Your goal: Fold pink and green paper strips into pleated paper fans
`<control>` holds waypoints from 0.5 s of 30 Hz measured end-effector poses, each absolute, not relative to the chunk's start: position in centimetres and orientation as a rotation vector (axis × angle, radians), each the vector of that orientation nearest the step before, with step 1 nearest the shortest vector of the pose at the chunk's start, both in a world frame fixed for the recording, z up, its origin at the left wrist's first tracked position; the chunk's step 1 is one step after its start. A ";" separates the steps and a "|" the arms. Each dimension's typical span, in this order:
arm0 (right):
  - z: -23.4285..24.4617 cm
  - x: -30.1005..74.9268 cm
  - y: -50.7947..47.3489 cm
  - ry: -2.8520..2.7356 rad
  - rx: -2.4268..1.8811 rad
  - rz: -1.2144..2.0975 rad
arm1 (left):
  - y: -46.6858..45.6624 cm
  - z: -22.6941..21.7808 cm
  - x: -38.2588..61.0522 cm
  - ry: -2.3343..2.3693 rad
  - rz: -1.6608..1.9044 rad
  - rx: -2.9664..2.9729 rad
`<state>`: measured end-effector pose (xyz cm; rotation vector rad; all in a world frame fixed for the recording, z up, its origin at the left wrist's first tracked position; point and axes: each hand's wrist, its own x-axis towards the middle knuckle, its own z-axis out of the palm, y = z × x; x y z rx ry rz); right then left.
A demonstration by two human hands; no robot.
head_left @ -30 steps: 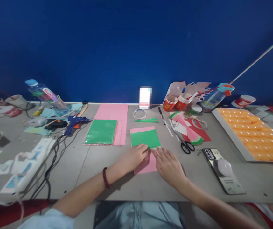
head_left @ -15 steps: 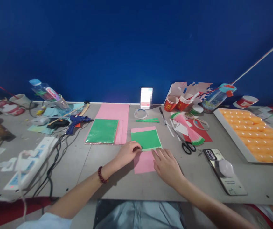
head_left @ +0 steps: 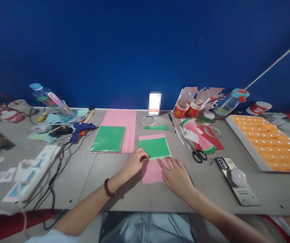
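A pink paper sheet (head_left: 151, 172) lies on the grey table (head_left: 109, 182) in front of me, with a green paper piece (head_left: 155, 147) laid over its upper half. My left hand (head_left: 134, 162) has curled fingers pinching the lower left corner of the green piece. My right hand (head_left: 176, 175) rests flat on the pink sheet, fingers spread, fingertips near the green piece's lower edge.
A green sheet on a larger pink sheet (head_left: 109, 138) lies to the left. Scissors (head_left: 198, 156), a phone (head_left: 236, 180), red cups (head_left: 188, 108), a tape ring (head_left: 148, 120) and a tray of orange balls (head_left: 271, 141) are to the right. A glue gun (head_left: 81, 130), power strip (head_left: 30, 175) and cables sit left.
My left hand slid left along the green piece's lower edge and curled onto its corner. My right hand shifted slightly down and left on the pink sheet.
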<state>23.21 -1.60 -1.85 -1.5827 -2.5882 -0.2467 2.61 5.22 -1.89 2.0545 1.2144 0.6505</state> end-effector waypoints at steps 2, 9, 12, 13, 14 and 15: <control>-1.8 23.2 -1.6 -2.592 -1.582 -0.260 | 4.9 -1.6 2.6 1.252 0.631 2.158; -1.8 23.0 -1.6 -2.577 -1.557 -0.292 | 0.1 -1.4 4.3 1.138 0.403 2.713; -2.0 23.0 -1.6 -2.569 -1.566 -0.301 | -1.8 -2.6 5.8 1.155 0.362 2.851; -2.0 23.0 -1.7 -2.565 -1.566 -0.305 | -2.2 -3.0 6.2 1.202 0.373 2.861; -2.1 23.0 -1.7 -2.564 -1.565 -0.305 | -2.4 -3.4 6.5 1.253 0.400 2.847; -2.2 23.1 -1.7 -2.560 -1.567 -0.304 | -2.6 -3.6 6.7 1.299 0.419 2.825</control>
